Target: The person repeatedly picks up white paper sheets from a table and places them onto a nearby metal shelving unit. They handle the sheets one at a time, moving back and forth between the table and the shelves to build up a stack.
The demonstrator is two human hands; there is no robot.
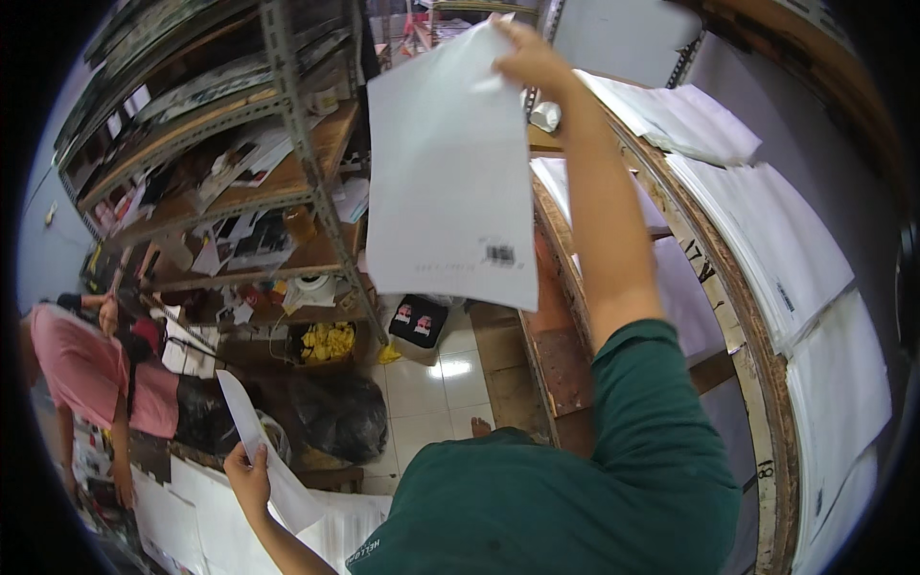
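My right hand point(533, 65) is raised at the top of the view, pinching a large white sheet of paper point(450, 172) by its upper right corner. That sheet hangs down nearly upright, with a small dark printed mark close to its bottom right corner. Down at the lower left, my left hand point(249, 484) grips the edge of another white sheet point(287, 484), thumb on top, its long edge curling upward. Beneath it lie more white sheets point(220, 522) on a low surface. Some of the left fingers are hidden behind the paper.
Stacks of white sheets point(757, 230) line wooden shelves along my right. A cluttered metal rack point(297, 134) stands at the left, above a box of yellow cloth point(326, 343) and a black plastic bag point(340, 417). A person in pink point(86, 369) works at the far left.
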